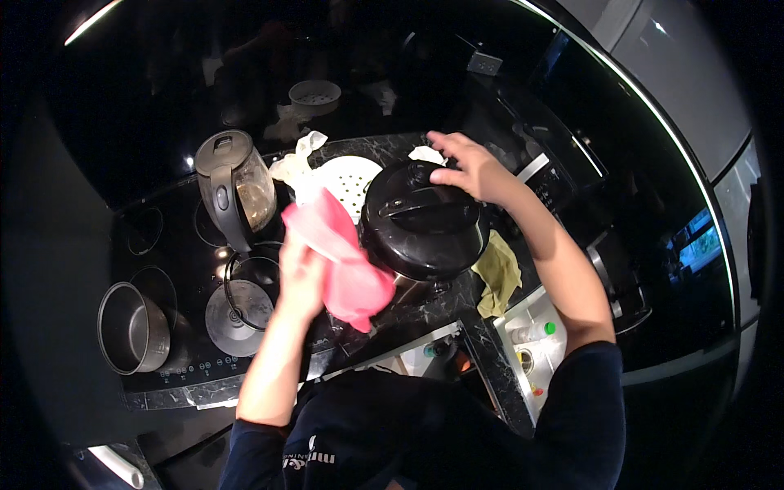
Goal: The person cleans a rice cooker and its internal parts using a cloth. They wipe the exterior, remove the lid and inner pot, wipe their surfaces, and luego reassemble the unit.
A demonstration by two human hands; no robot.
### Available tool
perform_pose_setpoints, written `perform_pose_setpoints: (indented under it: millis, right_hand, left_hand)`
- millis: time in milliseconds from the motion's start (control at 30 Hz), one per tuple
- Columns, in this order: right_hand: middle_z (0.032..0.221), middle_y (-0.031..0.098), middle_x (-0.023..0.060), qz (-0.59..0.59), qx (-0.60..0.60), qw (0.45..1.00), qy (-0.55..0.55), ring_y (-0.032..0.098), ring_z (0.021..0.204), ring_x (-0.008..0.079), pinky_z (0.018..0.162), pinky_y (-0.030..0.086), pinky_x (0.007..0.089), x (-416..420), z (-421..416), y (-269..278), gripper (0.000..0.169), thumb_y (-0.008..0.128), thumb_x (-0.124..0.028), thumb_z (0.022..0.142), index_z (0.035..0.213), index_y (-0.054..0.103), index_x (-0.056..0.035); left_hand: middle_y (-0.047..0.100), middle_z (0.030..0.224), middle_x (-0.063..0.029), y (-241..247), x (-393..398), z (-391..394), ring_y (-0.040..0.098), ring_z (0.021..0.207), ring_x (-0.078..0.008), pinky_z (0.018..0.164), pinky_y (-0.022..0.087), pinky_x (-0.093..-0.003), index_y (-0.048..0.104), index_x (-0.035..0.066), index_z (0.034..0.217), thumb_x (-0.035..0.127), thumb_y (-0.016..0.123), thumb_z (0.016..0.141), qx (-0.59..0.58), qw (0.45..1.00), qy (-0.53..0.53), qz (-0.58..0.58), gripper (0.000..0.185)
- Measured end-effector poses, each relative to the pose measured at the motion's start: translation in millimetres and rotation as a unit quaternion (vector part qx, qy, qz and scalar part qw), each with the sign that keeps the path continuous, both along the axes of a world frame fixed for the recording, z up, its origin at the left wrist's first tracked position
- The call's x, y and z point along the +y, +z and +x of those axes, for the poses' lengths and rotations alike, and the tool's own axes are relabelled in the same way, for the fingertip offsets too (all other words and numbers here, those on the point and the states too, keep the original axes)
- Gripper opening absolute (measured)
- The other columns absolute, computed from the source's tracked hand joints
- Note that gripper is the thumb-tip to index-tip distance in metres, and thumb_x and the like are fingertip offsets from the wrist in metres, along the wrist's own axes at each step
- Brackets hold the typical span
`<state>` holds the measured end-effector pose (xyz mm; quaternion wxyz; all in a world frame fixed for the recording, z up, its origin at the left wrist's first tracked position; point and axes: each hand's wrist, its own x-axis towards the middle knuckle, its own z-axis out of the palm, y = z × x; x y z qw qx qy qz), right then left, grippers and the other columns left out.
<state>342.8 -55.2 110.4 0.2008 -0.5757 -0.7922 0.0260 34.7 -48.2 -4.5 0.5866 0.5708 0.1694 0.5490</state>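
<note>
A crumpled pink cloth (355,282) is in my left hand (300,269), blurred by motion, beside the left side of a black electric pressure cooker (422,239). The cooker stands on the dark marbled counter with its lid on. At the lid's back right edge, my right hand (471,168) has its fingers spread and its thumb close to the lid's knob (419,173); I cannot tell whether it touches. Behind the cooker and the cloth lies a white perforated tray (352,174), partly hidden. A yellow-green cloth (499,275) hangs over the counter edge at the cooker's right.
A glass kettle (254,199) stands on the black cooktop (184,263). Also there are an inner pot (135,331) tipped sideways and a round grey disc (236,337) with a dark ring. Crumpled white paper (297,165) lies behind. A green-capped bottle (533,332) is in the sink (551,361).
</note>
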Motion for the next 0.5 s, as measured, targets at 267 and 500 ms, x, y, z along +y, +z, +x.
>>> perform_pose_setpoints:
  millis: [267,500]
  right_hand:
    - [0.123,0.056,0.0175,0.087,0.117,0.933,-0.328,0.053,0.109,0.0414,0.099,0.039,0.0477,-45.0,-10.7,-68.0,0.051,0.027,-0.044,0.100,0.132,0.050,-0.0114]
    - [0.112,0.060,0.0205,0.112,0.070,0.962,-0.239,0.057,0.101,0.0402,0.091,0.044,0.0481,-36.3,-13.2,-69.9,0.045,0.026,-0.033,0.100,0.115,0.059,-0.0059]
  left_hand:
    - [0.041,0.135,-0.0203,35.8,-26.1,75.5,0.048,0.106,-0.0289,0.089,0.037,-0.0428,0.038,0.001,0.138,0.035,0.050,0.092,0.149,0.981,0.098,0.071,0.059]
    - [0.061,0.097,-0.0168,-46.2,-63.4,110.8,0.060,0.090,-0.0349,0.090,0.042,-0.0636,0.059,0.006,0.087,0.019,0.062,0.080,0.185,0.725,0.333,0.573,0.015]
